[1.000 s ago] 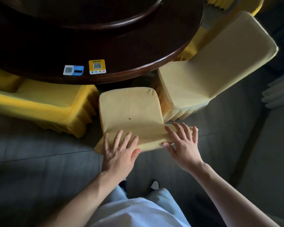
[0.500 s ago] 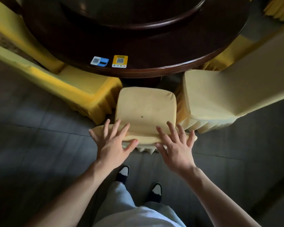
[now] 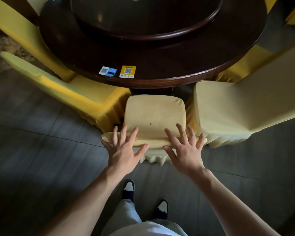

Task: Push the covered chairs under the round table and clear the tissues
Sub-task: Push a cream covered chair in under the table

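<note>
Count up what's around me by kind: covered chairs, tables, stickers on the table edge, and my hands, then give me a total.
Covered chairs: 4 clearly in view (middle chair, left chair, far left chair, right chair); yellow fabric at the far right may be more.
Round table: 1
Stickers: 2 (blue sticker, yellow sticker)
Hands on the middle chair's back: 2 (left hand, right hand)
Total: 9

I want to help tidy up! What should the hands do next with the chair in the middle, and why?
Probably keep pushing it forward. Both the left hand and the right hand lie flat on the chair back's top edge, and its seat still sits outside the table rim.
</note>
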